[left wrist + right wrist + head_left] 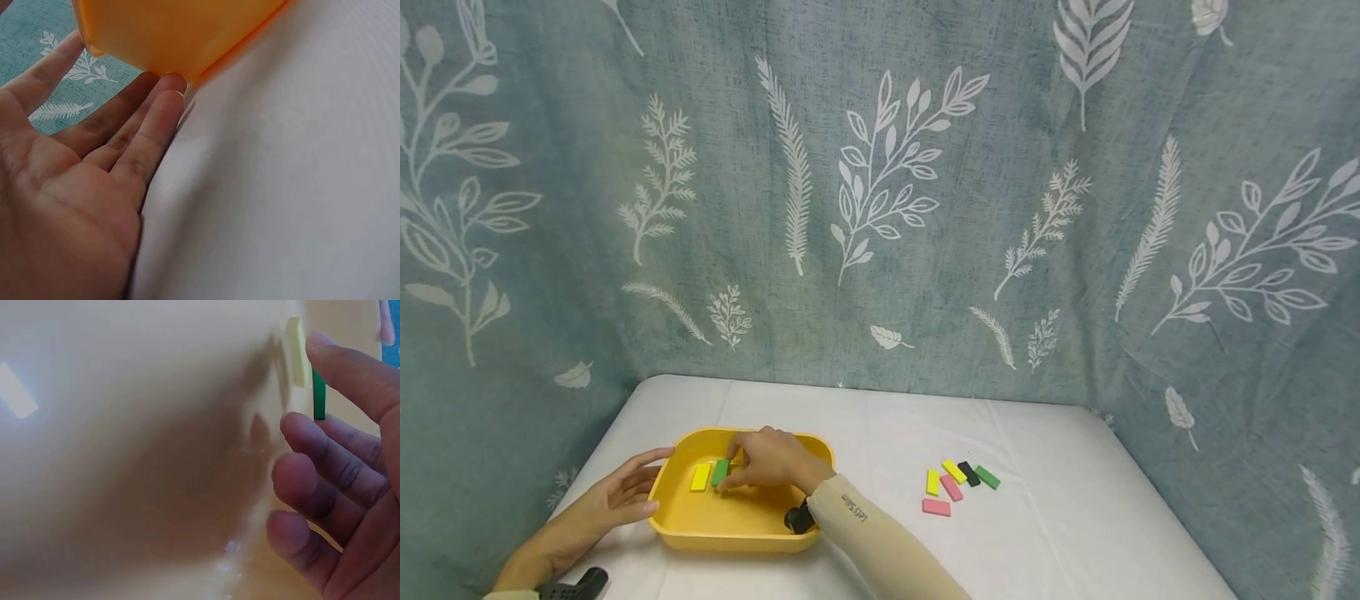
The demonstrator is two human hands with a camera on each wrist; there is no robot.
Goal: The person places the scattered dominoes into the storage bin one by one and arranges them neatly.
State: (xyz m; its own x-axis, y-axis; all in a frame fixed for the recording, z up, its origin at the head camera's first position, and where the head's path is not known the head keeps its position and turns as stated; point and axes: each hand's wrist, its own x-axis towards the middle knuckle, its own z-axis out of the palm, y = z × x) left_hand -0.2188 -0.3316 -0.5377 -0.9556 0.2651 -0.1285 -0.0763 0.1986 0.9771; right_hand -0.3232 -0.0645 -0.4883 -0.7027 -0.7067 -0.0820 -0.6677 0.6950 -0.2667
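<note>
1. A yellow tray (737, 543) with rounded corners is set on the white-covered worktop (1075, 517). Two blocks can be seen inside the tray, toward its left side.
2. A yellow block (701, 477) is laid on the tray floor, next to the left wall of the tray.
3. A green block (721, 472) is located inside the tray, just right of the yellow block. Its long side is aligned roughly with that of the yellow block. Whether the tray floor is touched by it cannot be told.
4. The right hand (772, 460) is extended into the tray over the right wall. The green block is pinched at its two ends between thumb and index finger; the other fingers (295, 478) are bent and spaced apart.
5. The left hand (613, 493) is positioned outside the tray at its left wall. The wall is touched by the fingertips (165, 109); the thumb is held apart from the fingers.
6. Six loose blocks are grouped outside the tray, well to its right: two yellow (932, 482), two pink (936, 507), one black (969, 474) and one green (987, 477).
7. A leaf-patterned curtain (880, 317) is hung behind the tray.
</note>
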